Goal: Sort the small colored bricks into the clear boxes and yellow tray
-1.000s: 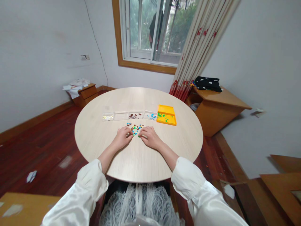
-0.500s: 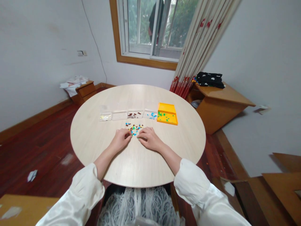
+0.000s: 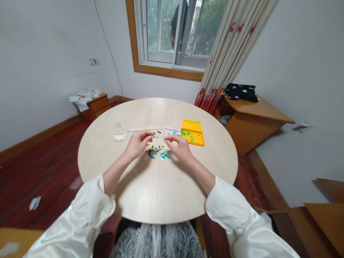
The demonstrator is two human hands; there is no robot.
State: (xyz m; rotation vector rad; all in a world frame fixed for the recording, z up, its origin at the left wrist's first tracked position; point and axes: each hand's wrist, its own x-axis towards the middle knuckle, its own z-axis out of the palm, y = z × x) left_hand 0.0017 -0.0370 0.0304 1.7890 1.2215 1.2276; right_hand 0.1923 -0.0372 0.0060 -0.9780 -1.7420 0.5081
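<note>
Over the middle of the table, my left hand (image 3: 139, 144) is closed with thumb and fingertips together; whatever lies between them is too small to make out. My right hand (image 3: 180, 147) pinches what looks like a small green piece (image 3: 165, 139) at its fingertips. Below and between the hands, a loose pile of small blue, brown, yellow and green pieces (image 3: 153, 151) lies on the tabletop, with a smaller cluster (image 3: 165, 155) beside it near my right hand. Behind my right hand stands an open yellow box (image 3: 201, 137) with green pieces inside.
A row of open clear boxes runs left from the yellow one: one with blue pieces (image 3: 174, 133), one with brown pieces partly behind my left hand, and one with pale pieces (image 3: 120, 137). The round table (image 3: 158, 193) has wooden cabinets (image 3: 258, 125) beyond its right edge.
Both hands have lifted and moved forward, away from the pile, and spread slightly apart. The pieces now lie in two groups. The camera view has shifted slightly.
</note>
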